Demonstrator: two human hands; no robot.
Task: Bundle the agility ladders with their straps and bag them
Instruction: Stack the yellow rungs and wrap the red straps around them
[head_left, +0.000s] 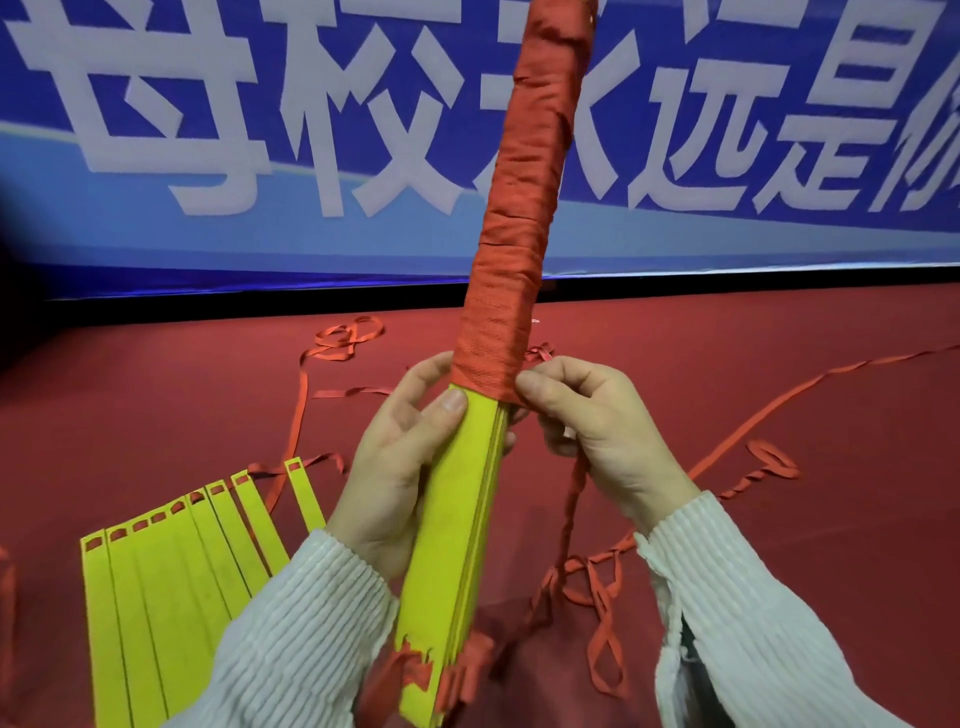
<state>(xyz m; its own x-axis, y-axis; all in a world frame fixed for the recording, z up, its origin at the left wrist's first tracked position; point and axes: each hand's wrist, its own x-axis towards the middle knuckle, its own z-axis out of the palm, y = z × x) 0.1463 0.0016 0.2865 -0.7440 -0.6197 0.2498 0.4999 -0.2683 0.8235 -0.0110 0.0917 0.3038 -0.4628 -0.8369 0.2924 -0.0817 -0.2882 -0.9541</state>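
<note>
Left hand (400, 467) grips rungs (457, 519); right hand (587, 421) pinches strap (511, 270). Risk: slack pinch, wrap loosens, rungs fan out.

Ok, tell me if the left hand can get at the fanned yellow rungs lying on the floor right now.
Probably not at once. The left hand grips the stacked rung bundle, so it is occupied. The loose rungs lie just below and left of it with nothing between, so once freed it should reach them easily.

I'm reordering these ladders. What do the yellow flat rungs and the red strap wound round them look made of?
Yellow flat rungs: likely matte plastic, thin, stiff, straight-edged, with punched slots.
Red strap wrap: seemingly woven fabric webbing, with a textured weave and soft wrinkles.
</note>
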